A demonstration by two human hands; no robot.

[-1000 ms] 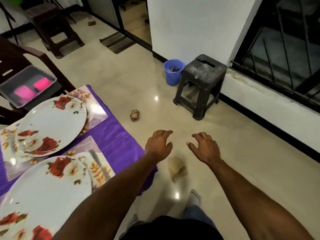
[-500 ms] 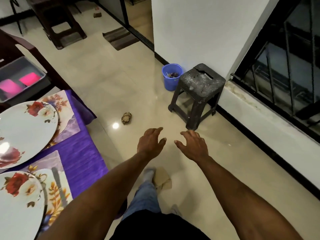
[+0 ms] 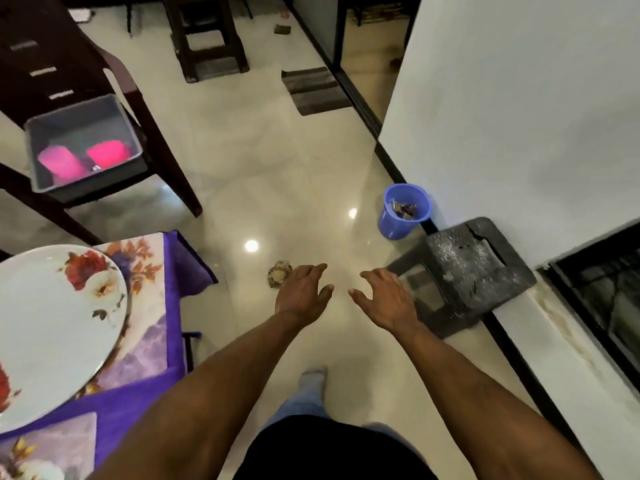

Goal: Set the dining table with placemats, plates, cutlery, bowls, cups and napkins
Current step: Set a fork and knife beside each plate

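Both hands, left (image 3: 303, 294) and right (image 3: 388, 301), hang empty with fingers loosely spread, probably bound for the pink cups (image 3: 83, 161) in the grey tub (image 3: 133, 133) at ten o'clock.

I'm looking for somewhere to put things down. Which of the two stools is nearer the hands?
The grey, worn stool by the white wall, just beyond the right hand. The dark brown stool stands far off across the floor.

We see tabletop (image 3: 138, 393) w/ purple cloth, two floral placemats (image 3: 145, 341) on it, flowered plate (image 3: 52, 327) atop the far one.
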